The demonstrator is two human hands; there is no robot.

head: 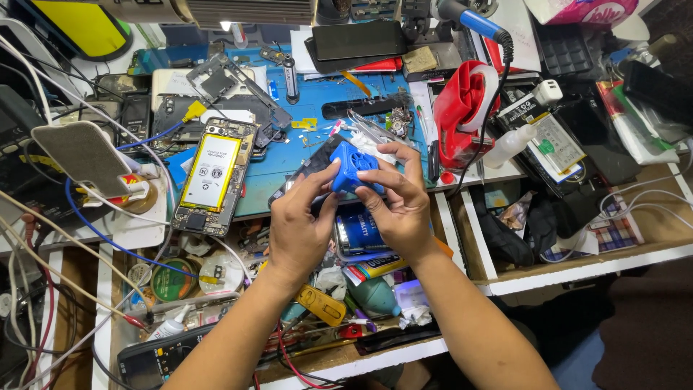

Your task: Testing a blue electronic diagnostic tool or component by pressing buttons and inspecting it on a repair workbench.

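Both hands share the grip on a small blue fan (354, 165), held in the air above the bench's front edge. Left hand (299, 224) closes thumb and fingers on its left side; right hand (399, 202) wraps over the right side. To the left an opened phone (214, 175) lies on the blue mat (303, 148). Keeping fingertips on the frame, off the grille, looks wise.

Bright, even light falls from above onto my cluttered blue rubber work mat (289, 155), with soft shadows under my hands. The glossy black phone screen (357, 38) at the far side shows faint glare (nothing blown out). Focus is sharp mid-scene; the edges bow slightly and darken near right.
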